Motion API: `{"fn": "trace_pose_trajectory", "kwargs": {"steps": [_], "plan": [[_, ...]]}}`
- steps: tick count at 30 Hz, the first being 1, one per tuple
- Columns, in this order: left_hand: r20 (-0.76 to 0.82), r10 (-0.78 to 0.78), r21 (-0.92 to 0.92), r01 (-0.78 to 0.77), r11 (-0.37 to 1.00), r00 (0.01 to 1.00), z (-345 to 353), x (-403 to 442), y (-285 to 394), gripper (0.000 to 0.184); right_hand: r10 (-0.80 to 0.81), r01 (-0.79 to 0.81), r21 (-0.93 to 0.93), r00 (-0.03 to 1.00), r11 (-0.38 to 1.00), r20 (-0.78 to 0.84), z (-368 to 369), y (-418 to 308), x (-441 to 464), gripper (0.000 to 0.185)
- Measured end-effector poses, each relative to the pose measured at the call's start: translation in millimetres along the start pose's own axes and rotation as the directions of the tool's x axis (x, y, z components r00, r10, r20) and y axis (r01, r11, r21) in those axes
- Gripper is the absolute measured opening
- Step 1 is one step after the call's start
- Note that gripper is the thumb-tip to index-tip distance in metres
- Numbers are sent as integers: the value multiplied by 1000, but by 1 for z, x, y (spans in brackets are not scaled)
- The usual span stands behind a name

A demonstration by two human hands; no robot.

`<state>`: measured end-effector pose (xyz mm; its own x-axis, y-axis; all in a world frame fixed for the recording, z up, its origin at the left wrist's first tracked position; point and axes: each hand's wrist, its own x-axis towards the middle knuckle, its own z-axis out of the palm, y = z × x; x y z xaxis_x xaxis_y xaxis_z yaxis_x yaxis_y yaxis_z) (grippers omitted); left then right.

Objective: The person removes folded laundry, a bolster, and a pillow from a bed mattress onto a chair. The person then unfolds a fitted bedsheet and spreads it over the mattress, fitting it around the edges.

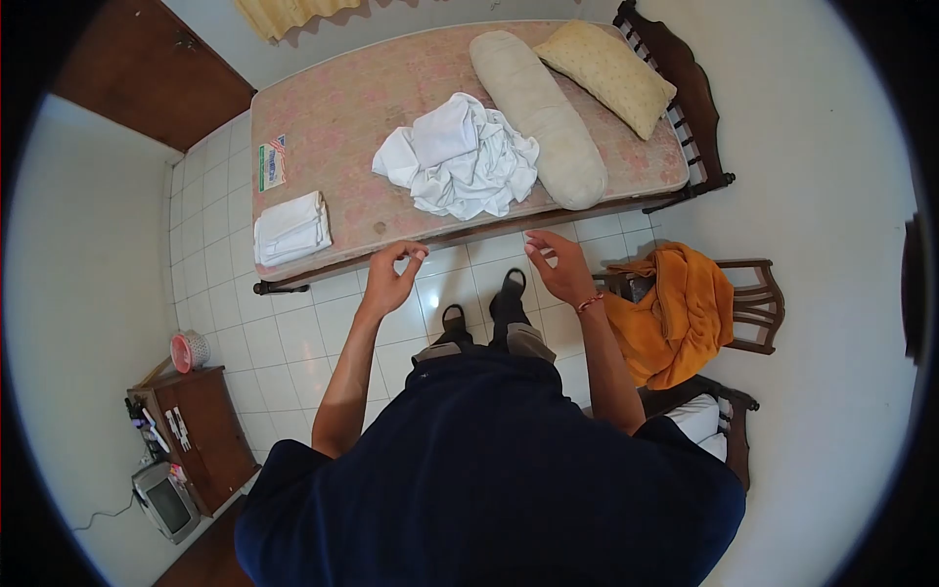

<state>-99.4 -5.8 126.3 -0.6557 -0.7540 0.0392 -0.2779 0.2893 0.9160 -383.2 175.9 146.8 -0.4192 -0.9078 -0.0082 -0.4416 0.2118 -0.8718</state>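
White floor tiles (293,338) spread beneath you, and a bed with a pink floral mattress (333,127) spans from ten to one o'clock. The crumpled white sheet (474,171) lies on it at twelve, with a folded white cloth (446,134) on top. Close by at one o'clock rest the bolster (543,122) and a yellow pillow (611,78). A folded white stack (291,232) sits at ten, near the mattress edge. Your left hand (391,284) is curled at nine and your right hand (564,276) at three; both float short of the bed, thumbs narrowly spaced from fingers. At three o'clock, an orange blanket (685,313) drapes a wooden chair (758,305).
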Motion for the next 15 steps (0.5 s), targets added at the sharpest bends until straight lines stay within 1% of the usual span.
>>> {"fn": "trace_pose_trajectory", "kwargs": {"steps": [3,7,9,12,13,15], "plan": [[33,-19,56,17,998,999,19,19,1,18,12,-12,-16,1000,1000,20,-21,19,15,35],[26,-78,63,76,995,997,48,52,13,18,-22,24,-36,999,999,46,-46,44,54,37],[1,-91,91,91,992,996,63,70,21,18,-189,203,-148,977,968,102,-60,51,79,39],[4,-88,131,87,988,996,78,102,32,19,-218,248,-150,957,957,191,-76,53,122,44],[-3,-107,131,107,986,994,81,113,39,19,-214,247,-142,954,959,209,-79,54,136,44],[-13,-52,288,54,956,999,81,134,48,20,-254,313,-216,931,925,262,-81,55,166,57]]}}
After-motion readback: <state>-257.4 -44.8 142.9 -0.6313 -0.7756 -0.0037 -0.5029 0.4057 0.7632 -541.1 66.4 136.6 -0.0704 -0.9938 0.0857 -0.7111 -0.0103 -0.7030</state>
